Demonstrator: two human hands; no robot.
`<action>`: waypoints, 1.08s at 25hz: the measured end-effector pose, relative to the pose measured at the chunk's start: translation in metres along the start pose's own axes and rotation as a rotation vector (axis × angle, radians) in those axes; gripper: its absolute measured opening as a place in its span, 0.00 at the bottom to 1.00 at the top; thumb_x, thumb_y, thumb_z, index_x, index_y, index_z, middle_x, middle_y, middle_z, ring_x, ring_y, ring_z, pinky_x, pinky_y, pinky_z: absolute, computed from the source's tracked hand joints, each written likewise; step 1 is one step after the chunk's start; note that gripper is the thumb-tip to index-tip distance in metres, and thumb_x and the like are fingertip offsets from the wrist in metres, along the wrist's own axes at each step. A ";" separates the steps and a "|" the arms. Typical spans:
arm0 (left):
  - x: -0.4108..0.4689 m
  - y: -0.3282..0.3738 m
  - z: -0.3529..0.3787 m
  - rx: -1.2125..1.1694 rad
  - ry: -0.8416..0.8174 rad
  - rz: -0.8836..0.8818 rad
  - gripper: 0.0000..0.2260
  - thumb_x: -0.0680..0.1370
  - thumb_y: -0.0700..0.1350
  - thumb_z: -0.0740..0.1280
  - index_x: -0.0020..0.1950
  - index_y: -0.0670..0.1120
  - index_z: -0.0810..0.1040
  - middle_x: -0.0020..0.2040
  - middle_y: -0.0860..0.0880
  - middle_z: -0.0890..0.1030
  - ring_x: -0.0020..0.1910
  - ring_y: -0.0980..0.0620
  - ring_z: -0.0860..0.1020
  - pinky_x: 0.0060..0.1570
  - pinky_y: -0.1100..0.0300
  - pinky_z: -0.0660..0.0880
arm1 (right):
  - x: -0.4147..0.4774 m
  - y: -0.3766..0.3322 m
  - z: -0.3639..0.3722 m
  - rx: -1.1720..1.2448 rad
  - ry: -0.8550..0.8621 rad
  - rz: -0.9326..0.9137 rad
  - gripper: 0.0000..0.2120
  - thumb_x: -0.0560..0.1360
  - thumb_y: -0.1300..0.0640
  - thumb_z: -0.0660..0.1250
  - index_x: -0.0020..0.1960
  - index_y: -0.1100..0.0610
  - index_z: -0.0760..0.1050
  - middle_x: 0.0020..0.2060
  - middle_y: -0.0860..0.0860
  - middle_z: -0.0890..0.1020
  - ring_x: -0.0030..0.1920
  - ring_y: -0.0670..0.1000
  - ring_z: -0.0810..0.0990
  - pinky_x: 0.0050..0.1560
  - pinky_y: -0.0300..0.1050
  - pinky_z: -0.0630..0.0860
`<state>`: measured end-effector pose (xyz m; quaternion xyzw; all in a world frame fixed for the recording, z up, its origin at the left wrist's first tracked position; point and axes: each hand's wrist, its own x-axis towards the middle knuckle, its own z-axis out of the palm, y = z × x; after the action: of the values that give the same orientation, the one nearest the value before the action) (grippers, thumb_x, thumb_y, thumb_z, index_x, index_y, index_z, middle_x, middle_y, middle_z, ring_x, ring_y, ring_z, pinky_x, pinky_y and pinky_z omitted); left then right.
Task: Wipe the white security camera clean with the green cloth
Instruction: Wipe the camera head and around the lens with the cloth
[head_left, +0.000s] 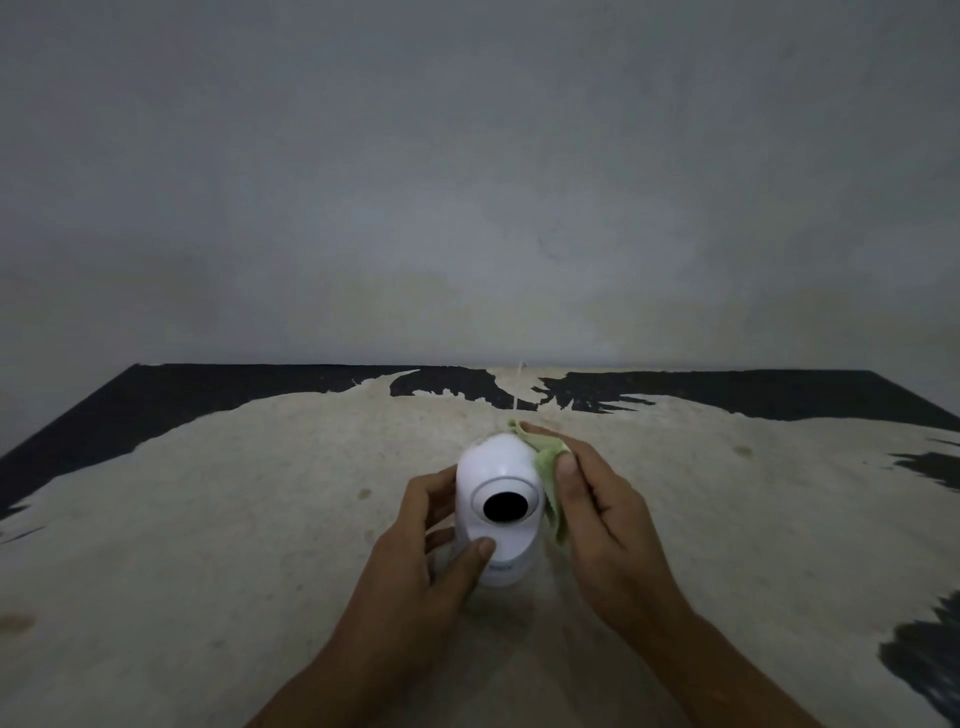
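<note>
The white security camera (497, 506) stands upright at the middle of the table, its dark round lens facing me. My left hand (423, 561) grips its left side, thumb on the lower front. The green cloth (549, 467) is pressed against the camera's right side and upper back. My right hand (597, 514) holds the cloth there, with its fingers curled behind the camera's top and its thumb on the cloth. Most of the cloth is hidden under that hand.
The table (208, 545) has a worn pale top with black patches along the far edge and right side. A grey wall (467, 182) rises right behind the table's far edge. A thin white cable (517, 387) runs from behind the camera toward the wall.
</note>
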<state>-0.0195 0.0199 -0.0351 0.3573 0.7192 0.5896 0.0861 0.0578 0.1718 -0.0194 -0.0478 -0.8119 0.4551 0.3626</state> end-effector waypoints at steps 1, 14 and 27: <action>0.000 0.000 0.000 0.001 0.004 0.000 0.27 0.67 0.56 0.68 0.64 0.58 0.65 0.63 0.60 0.74 0.60 0.62 0.74 0.61 0.57 0.74 | 0.000 0.000 0.001 0.010 0.006 0.026 0.14 0.82 0.50 0.52 0.58 0.42 0.75 0.49 0.43 0.83 0.49 0.47 0.81 0.49 0.44 0.80; 0.001 -0.004 0.001 0.015 0.011 0.013 0.25 0.69 0.55 0.68 0.64 0.59 0.64 0.60 0.65 0.74 0.58 0.69 0.73 0.52 0.74 0.73 | -0.010 0.006 -0.003 -0.275 -0.039 -0.104 0.25 0.78 0.42 0.53 0.72 0.50 0.64 0.65 0.46 0.75 0.65 0.41 0.72 0.64 0.45 0.73; 0.000 0.001 0.001 0.030 0.000 -0.001 0.22 0.70 0.54 0.66 0.61 0.62 0.64 0.54 0.71 0.72 0.50 0.81 0.69 0.42 0.83 0.68 | -0.010 -0.007 -0.003 -0.660 -0.071 -0.571 0.18 0.81 0.52 0.53 0.67 0.55 0.71 0.68 0.48 0.73 0.70 0.50 0.69 0.65 0.49 0.69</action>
<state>-0.0185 0.0213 -0.0342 0.3584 0.7280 0.5788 0.0810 0.0685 0.1658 -0.0185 0.0809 -0.9064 0.0543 0.4110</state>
